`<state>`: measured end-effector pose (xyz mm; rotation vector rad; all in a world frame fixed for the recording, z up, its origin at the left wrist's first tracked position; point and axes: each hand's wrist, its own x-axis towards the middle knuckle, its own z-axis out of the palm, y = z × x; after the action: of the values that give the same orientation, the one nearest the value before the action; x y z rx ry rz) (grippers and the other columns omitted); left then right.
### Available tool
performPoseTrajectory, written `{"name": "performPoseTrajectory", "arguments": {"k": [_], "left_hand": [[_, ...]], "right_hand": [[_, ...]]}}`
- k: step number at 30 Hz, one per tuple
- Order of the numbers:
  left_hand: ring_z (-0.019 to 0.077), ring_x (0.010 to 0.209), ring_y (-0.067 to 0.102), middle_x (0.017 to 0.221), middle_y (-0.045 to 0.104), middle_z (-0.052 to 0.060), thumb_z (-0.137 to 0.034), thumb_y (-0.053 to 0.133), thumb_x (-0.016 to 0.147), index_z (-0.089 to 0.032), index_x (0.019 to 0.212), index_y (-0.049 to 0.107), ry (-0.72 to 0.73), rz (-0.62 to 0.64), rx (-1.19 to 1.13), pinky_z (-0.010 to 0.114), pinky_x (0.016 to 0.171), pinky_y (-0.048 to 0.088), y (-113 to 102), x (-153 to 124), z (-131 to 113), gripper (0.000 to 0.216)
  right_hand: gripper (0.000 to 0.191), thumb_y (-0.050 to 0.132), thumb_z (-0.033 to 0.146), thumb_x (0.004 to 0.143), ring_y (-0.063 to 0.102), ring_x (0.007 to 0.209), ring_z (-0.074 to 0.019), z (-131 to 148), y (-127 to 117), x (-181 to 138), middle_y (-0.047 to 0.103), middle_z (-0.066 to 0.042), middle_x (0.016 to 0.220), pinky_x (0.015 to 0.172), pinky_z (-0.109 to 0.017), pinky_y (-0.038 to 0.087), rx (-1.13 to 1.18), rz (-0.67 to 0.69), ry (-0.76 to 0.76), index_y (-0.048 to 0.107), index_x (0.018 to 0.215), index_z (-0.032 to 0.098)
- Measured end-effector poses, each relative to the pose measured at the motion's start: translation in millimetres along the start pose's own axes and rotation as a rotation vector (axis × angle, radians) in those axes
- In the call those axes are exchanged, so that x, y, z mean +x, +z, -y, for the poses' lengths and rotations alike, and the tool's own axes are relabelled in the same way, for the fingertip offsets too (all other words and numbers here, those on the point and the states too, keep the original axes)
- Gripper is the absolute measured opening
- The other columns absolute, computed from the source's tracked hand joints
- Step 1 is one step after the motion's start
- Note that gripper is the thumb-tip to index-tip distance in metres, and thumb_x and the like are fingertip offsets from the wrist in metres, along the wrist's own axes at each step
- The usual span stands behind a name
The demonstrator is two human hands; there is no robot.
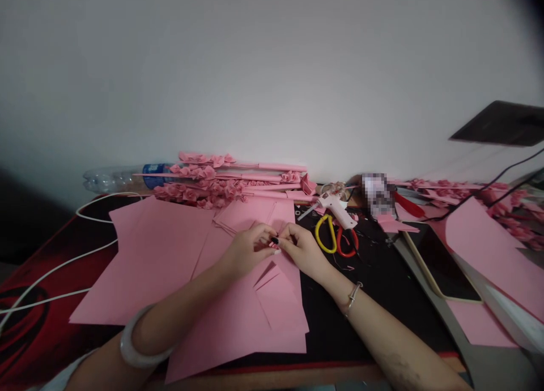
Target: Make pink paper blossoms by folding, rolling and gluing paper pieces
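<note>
My left hand and my right hand meet fingertip to fingertip over a spread of pink paper sheets. Both hands pinch a small piece of pink paper between their fingers. A pale bangle circles my left forearm and a thin bracelet sits on my right wrist. Smaller cut pink pieces lie under and in front of my hands.
Finished pink paper flower stems are stacked by the wall, beside a plastic bottle. A white glue gun and yellow-and-red scissors lie to the right. White cables run at the left. More pink paper and flowers lie far right.
</note>
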<state>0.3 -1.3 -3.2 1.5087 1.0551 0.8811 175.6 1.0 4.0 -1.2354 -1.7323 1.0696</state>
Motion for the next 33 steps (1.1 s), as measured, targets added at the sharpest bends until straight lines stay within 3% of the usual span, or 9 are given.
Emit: {"name": "performPoseTrajectory", "arguments": {"k": [4,14,23,33], "left_hand": [[0.0185,0.084,0.07,0.084,0.071,0.001,-0.021,0.071,0.073,-0.02,0.091,0.06,-0.001,0.008,0.019,0.03,0.078,0.054,-0.6,0.4,0.5,0.022],[0.0188,0.086,0.07,0.087,0.072,0.002,-0.022,0.07,0.073,-0.021,0.093,0.059,0.015,-0.01,0.024,0.031,0.08,0.054,-2.3,1.3,2.5,0.024],[0.019,0.082,0.07,0.083,0.072,0.001,-0.023,0.072,0.073,-0.021,0.092,0.058,-0.012,0.02,0.037,0.03,0.077,0.055,-0.8,-1.0,-6.9,0.024],[0.0164,0.079,0.069,0.08,0.07,-0.001,-0.019,0.072,0.072,-0.021,0.085,0.058,0.043,-0.01,0.089,0.027,0.074,0.054,-2.3,0.7,-2.1,0.019]], "right_hand": [[0.018,0.06,0.027,0.08,0.039,0.056,-0.012,1.5,-0.8,0.5,0.045,0.004,0.059,0.055,-0.025,0.031,0.039,0.024,0.042,0.053,0.066,0.019],[0.018,0.069,0.033,0.075,0.04,0.057,-0.0128,0.1,1.0,0.6,0.046,0.003,0.061,0.054,-0.026,0.031,0.064,-0.065,0.02,0.058,0.07,0.019],[0.024,0.061,0.031,0.079,0.035,0.054,-0.0112,2.6,-2.0,1.8,0.042,0.005,0.056,0.052,-0.025,0.028,0.04,0.038,0.052,0.049,0.061,0.02],[0.026,0.069,0.038,0.073,0.036,0.055,-0.011,-2.7,-4.9,4.9,0.045,0.005,0.057,0.052,-0.025,0.028,0.135,0.046,0.119,0.056,0.065,0.018]]}}
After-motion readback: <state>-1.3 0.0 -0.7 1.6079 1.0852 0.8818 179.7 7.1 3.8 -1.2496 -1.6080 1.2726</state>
